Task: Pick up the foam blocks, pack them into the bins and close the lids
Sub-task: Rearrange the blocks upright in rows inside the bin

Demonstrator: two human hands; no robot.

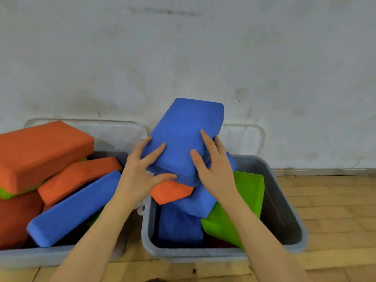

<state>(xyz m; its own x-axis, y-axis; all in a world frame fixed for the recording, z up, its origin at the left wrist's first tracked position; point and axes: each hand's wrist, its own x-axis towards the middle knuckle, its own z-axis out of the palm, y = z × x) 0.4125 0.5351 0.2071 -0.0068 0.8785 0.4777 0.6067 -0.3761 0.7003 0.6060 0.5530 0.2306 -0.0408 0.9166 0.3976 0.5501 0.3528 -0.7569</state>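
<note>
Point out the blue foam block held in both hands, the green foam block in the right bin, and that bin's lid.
Blue rectangular foam block (187, 131): head view, top face.
Green foam block (249, 190): head view, upper face.
Translucent plastic lid (242, 137): head view, upright panel.

Left hand (142, 174) fingers spread, curled; right hand (215, 169) likewise, forearms extended

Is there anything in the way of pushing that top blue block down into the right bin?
Yes. The top blue block, held by the left hand and right hand, sits on an orange block and another blue block piled in the right bin.
</note>
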